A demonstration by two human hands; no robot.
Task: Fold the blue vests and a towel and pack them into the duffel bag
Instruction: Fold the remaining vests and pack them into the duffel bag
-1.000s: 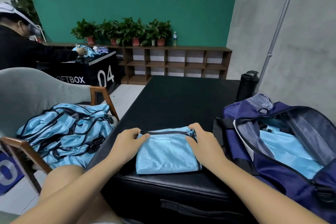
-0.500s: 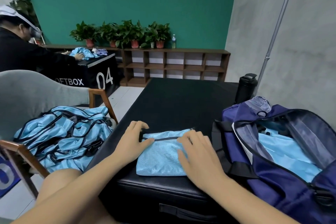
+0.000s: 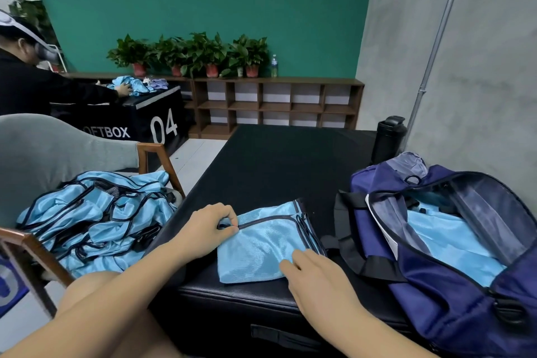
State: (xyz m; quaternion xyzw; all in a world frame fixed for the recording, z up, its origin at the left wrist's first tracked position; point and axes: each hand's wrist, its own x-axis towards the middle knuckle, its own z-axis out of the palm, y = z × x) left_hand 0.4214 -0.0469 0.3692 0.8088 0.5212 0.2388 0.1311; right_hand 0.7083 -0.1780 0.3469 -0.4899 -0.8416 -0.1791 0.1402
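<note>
A folded light-blue vest (image 3: 261, 244) with dark trim lies near the front edge of the black table (image 3: 276, 166). My left hand (image 3: 207, 227) pinches the vest's upper left corner at the trim. My right hand (image 3: 316, 279) lies on the vest's lower right part, fingers laid flat on the cloth. To the right stands the navy duffel bag (image 3: 453, 285), unzipped, with light-blue cloth (image 3: 447, 244) inside. A heap of unfolded blue vests (image 3: 87, 221) sits on the grey chair at left.
A black bottle (image 3: 388, 139) stands at the table's far right, behind the bag. The grey chair (image 3: 43, 151) with wooden arms is close on the left. Another person works at a black box marked 04 (image 3: 151, 116). A shelf with potted plants (image 3: 197, 55) lines the green wall.
My right hand has slid from the vest's top edge down to its lower right part. The vest's right side now shows a folded-over flap. My left hand went from pressing to pinching the corner.
</note>
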